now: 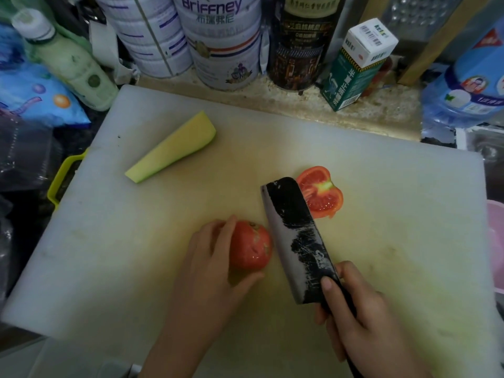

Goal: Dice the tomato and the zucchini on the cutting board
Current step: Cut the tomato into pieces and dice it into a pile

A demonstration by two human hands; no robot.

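Right hand [362, 320] grasps the cleaver [297, 241] by its handle, blade between two tomato halves. Left hand [215, 257] grips the near half [251, 245] on the cutting board [136, 241]; the zucchini piece [171, 148] lies well apart.

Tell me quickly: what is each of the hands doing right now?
Left hand: curled round the tomato half.
Right hand: grips the cleaver by its handle.

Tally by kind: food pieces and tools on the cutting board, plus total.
Tomato halves: 2, face-up half and skin-up half
Zucchini piece: 1
Cleaver: 1
Total: 4
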